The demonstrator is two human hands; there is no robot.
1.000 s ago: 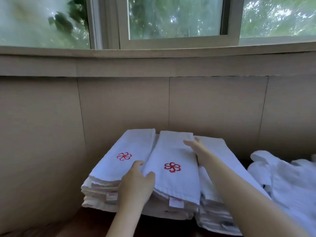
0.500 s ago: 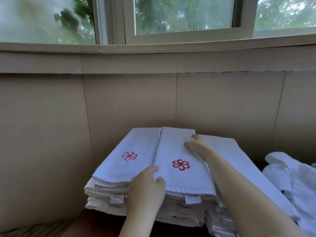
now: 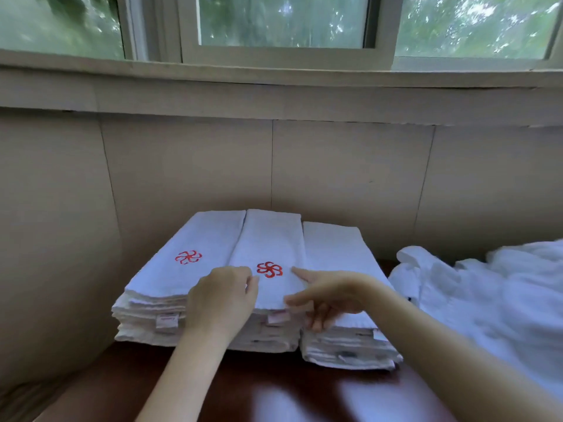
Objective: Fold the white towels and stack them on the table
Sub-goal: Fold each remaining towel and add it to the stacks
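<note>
Three stacks of folded white towels sit side by side on the dark wooden table (image 3: 274,391), against the wall. The left stack (image 3: 170,287) and the middle stack (image 3: 271,239) each show a red pinwheel emblem on top; the right stack (image 3: 332,254) is plain. My left hand (image 3: 222,300) rests on the near edge of the middle stack's top towel, fingers bent, fingertips beside the emblem. My right hand (image 3: 326,296) is blurred, its fingers spread over the near edge where the middle and right stacks meet, holding nothing.
A loose heap of unfolded white towels (image 3: 487,300) lies on the right of the table. A beige panelled wall (image 3: 335,166) stands close behind the stacks, under a window sill. Bare table shows in front of the stacks.
My right hand has drawn back from the far part of the middle towel to its near edge. My left hand stays at the near edge. The view has shifted, showing more table.
</note>
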